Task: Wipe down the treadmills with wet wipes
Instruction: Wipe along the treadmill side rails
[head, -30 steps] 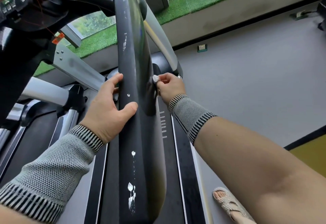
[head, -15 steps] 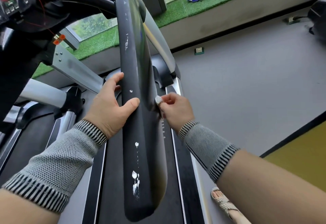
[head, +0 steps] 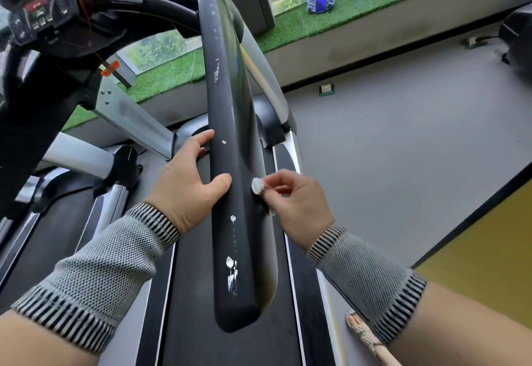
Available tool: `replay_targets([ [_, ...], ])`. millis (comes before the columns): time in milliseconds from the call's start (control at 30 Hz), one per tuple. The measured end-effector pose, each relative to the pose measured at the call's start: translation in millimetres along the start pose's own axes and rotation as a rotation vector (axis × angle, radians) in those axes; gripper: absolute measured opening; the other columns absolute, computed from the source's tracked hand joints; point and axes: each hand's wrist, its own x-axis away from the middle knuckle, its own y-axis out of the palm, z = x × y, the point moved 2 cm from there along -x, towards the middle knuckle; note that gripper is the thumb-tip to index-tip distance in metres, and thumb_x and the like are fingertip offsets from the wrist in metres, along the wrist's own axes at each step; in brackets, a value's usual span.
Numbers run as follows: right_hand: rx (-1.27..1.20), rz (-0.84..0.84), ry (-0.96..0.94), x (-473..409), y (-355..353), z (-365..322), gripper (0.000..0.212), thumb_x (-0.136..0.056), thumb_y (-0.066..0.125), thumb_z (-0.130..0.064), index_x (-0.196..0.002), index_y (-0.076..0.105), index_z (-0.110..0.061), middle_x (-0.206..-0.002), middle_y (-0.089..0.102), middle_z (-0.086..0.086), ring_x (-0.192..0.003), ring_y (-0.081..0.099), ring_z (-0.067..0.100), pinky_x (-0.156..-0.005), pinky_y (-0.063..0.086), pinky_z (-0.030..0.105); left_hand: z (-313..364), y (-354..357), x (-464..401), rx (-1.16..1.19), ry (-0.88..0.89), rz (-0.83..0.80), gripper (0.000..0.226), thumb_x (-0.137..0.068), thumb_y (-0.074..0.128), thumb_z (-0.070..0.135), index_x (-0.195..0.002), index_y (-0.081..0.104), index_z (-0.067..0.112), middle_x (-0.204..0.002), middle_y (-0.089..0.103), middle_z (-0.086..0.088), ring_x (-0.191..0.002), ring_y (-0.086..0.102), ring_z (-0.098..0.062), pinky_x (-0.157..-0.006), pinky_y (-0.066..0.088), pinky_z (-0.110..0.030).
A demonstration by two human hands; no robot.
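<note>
Treadmill handrail [head: 230, 164], black, white-flecked, frame centre: left hand [head: 187, 184] clasping its left side, right hand [head: 299, 204] pinching small white wipe [head: 257, 185] against its right side.

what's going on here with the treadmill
A person is wiping a treadmill's black handrail. The left hand grips the rail from the left side, thumb on top, steadying it. The right hand pinches a small white wipe against the rail's right side, about level with the left thumb. White marks show on the rail nearer its close end, below both hands, and a few more higher up. The console sits at the upper left.
</note>
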Motion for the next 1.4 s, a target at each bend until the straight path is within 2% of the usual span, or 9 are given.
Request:
replay_targets([
  [100, 0.041, 0.060, -0.035, -35.1, 6.0, -16.7, 0.014, -0.083, 0.072, -0.027, -0.071, 0.067, -0.026, -0.058, 0.059, -0.013, -0.054, 0.053, 0.004, -0.062, 0.049, 0.025, 0.4, 0.8, 2.6, 0.007, 0.008, -0.010, 0.080, -0.068, 0.058, 0.036, -0.143, 0.037, 0.020, -0.133, 0.048, 0.012, -0.120, 0.045, -0.001, -0.104, 0.041, -0.033],
  [300, 0.117, 0.040, -0.130, -3.0, 5.9, -9.4, 0.007, -0.083, 0.072, -0.024, -0.077, 0.071, -0.024, -0.083, 0.066, -0.001, -0.070, 0.061, 0.012, -0.068, 0.049, 0.022, 0.6, 1.0, 5.0, 0.019, -0.005, -0.018, 0.080, -0.069, 0.058, 0.037, -0.143, 0.035, 0.019, -0.136, 0.049, 0.007, -0.125, 0.047, -0.011, -0.103, 0.043, -0.044],
  [500, 0.096, 0.061, -0.098, -52.7, 12.1, -29.8, 0.010, -0.083, 0.072, -0.030, -0.076, 0.069, -0.024, -0.070, 0.063, -0.009, -0.059, 0.053, 0.002, -0.066, 0.047, 0.020, -0.2, 2.1, 5.6, 0.022, -0.012, -0.019, 0.079, -0.069, 0.058, 0.037, -0.143, 0.036, 0.019, -0.137, 0.049, 0.006, -0.125, 0.048, -0.010, -0.102, 0.045, -0.044],
  [633, 0.141, 0.006, -0.143, -23.7, 7.1, -14.7, 0.005, -0.085, 0.070, -0.020, -0.080, 0.070, -0.020, -0.085, 0.065, 0.000, -0.071, 0.060, 0.011, -0.070, 0.049, 0.023, 0.9, 1.6, 6.8, 0.011, -0.012, -0.006, 0.077, -0.072, 0.060, 0.037, -0.144, 0.035, 0.020, -0.138, 0.048, 0.008, -0.125, 0.047, -0.008, -0.104, 0.043, -0.042],
  [733, 0.083, -0.038, -0.166, 2.4, 1.8, -12.5, 0.015, -0.084, 0.072, -0.016, -0.075, 0.068, -0.028, -0.084, 0.063, 0.000, -0.071, 0.059, 0.013, -0.065, 0.050, 0.023, 0.3, 3.2, 7.5, 0.010, -0.003, 0.010, 0.072, -0.079, 0.064, 0.031, -0.144, 0.035, 0.019, -0.138, 0.049, 0.005, -0.125, 0.046, -0.009, -0.105, 0.042, -0.040],
  [967, 0.065, -0.005, -0.113, -17.6, 7.4, -17.5, 0.009, -0.086, 0.069, -0.021, -0.078, 0.067, -0.022, -0.083, 0.067, 0.005, -0.066, 0.056, 0.010, -0.065, 0.047, 0.021, 4.4, 2.8, 15.0, -0.028, 0.002, 0.041, 0.064, -0.086, 0.065, 0.009, -0.143, 0.038, 0.015, -0.137, 0.050, 0.003, -0.124, 0.046, -0.010, -0.104, 0.040, -0.038],
  [1067, 0.050, -0.057, -0.131, 22.0, -1.0, -4.9, 0.010, -0.086, 0.069, -0.018, -0.077, 0.068, -0.022, -0.087, 0.066, 0.007, -0.074, 0.061, 0.017, -0.070, 0.051, 0.027, 4.2, 0.9, 24.0, -0.013, -0.007, 0.035, 0.064, -0.086, 0.064, 0.010, -0.144, 0.036, 0.018, -0.133, 0.045, 0.013, -0.127, 0.044, -0.012, -0.105, 0.039, -0.037],
  [1267, 0.030, 0.009, -0.101, -10.6, 9.1, -23.0, 0.014, -0.085, 0.070, -0.027, -0.072, 0.065, -0.027, -0.079, 0.065, 0.005, -0.062, 0.053, 0.010, -0.062, 0.046, 0.024, 10.6, 2.1, 38.2, 0.014, -0.024, 0.025, 0.077, -0.070, 0.058, 0.034, -0.143, 0.038, 0.019, -0.132, 0.045, 0.016, -0.126, 0.046, -0.010, -0.105, 0.041, -0.041],
  [1400, 0.046, -0.043, -0.149, 30.6, 1.5, -11.2, 0.017, -0.085, 0.071, -0.020, -0.073, 0.064, -0.030, -0.087, 0.064, 0.004, -0.071, 0.059, 0.015, -0.066, 0.049, 0.024, 6.7, 2.5, 43.1, -0.003, -0.010, 0.026, 0.067, -0.084, 0.066, 0.014, -0.144, 0.036, 0.019, -0.140, 0.045, 0.010, -0.129, 0.044, -0.012, -0.107, 0.039, -0.041],
])
